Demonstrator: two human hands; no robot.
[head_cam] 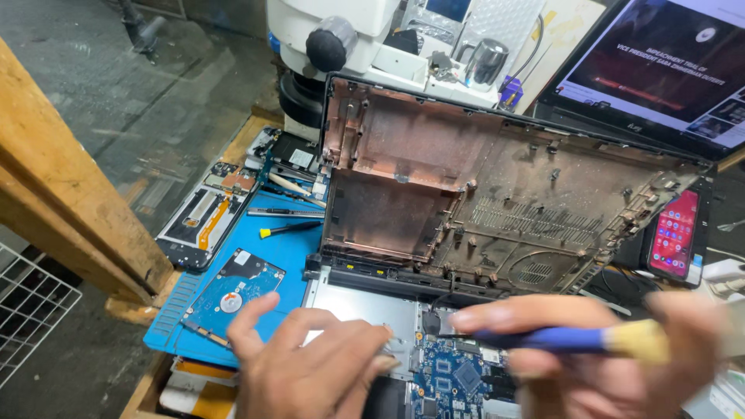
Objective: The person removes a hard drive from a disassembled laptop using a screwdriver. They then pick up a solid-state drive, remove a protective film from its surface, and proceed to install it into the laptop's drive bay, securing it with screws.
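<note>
Blue mat (291,252); brush (590,339) lying left-right

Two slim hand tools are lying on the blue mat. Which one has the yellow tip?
The black-handled tool, nearer the hard drive, has the yellow tip at its left end. The other, a metal tool, lies just above it on the blue mat and is plain grey.

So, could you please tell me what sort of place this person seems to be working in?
Most likely an electronics repair bench. An opened laptop lies with its circuit board bared and its bottom cover propped up, a loose hard drive sits on a blue work mat, and a microscope stands behind.
</note>
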